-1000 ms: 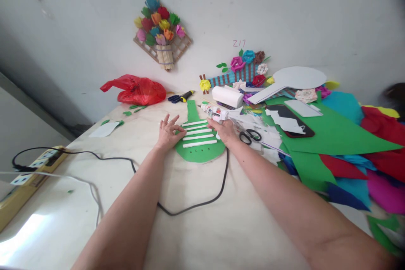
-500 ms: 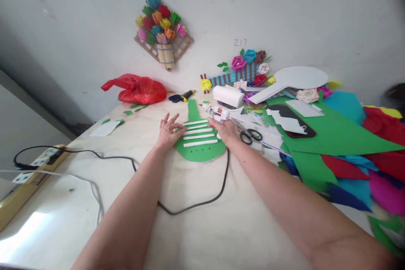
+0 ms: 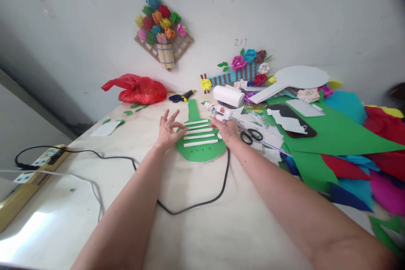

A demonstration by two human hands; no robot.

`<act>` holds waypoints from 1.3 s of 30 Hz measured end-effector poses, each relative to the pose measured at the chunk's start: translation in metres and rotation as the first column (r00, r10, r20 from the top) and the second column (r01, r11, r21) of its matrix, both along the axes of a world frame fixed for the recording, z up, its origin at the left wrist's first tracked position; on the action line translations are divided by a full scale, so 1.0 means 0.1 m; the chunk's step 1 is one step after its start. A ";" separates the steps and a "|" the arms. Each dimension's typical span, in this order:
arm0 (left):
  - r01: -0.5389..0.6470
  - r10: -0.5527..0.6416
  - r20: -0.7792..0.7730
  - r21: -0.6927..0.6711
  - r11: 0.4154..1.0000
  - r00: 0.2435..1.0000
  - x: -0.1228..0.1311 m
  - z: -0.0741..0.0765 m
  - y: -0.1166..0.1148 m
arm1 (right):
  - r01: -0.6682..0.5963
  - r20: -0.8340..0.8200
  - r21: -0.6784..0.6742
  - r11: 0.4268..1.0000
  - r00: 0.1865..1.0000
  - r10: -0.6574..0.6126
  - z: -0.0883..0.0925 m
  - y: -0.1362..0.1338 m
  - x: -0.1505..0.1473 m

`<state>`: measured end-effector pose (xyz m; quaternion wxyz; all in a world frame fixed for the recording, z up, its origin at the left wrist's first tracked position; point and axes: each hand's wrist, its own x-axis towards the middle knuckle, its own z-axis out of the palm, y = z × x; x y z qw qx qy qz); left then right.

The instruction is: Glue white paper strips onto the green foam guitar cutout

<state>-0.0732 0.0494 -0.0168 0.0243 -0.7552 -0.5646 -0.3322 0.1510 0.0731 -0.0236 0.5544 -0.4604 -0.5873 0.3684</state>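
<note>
A green guitar-shaped paper cutout [image 3: 200,148] lies flat on the table with several white strips [image 3: 200,136] across its body. My left hand [image 3: 167,128] rests at the cutout's left edge, fingers spread and partly lifted, thumb and a fingertip at the ends of the strips. My right hand [image 3: 227,128] is closed round a white glue gun [image 3: 220,112] at the cutout's right edge, nozzle pointing up-left. The gun's black cord [image 3: 202,196] loops across the table toward me.
Black scissors [image 3: 250,136] lie just right of my right hand, beside paper scraps, a dark tablet [image 3: 295,126] and a heap of coloured paper [image 3: 344,143]. A red plastic bag [image 3: 136,89], a cutter [image 3: 182,96] and a white box [image 3: 228,96] sit near the wall. A power strip [image 3: 34,164] is at left.
My left hand's fingers have lifted and spread a little more above the strips. My right hand with the glue gun has barely shifted.
</note>
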 end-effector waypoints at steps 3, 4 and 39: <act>0.022 -0.023 -0.051 -0.023 0.999 0.998 0.12 0.12 -0.08 | 0.018 -0.044 -0.024 1.000 0.999 -0.019 0.02 -0.02 0.00; 0.039 -0.041 -0.069 -0.035 0.999 0.997 0.16 0.14 -0.10 | 0.016 -0.058 -0.022 1.000 0.998 -0.017 0.03 -0.03 0.00; 0.095 -0.110 -0.140 -0.110 0.989 0.984 0.11 0.12 -0.07 | -0.260 0.399 -0.142 0.955 0.868 0.296 0.19 0.01 0.18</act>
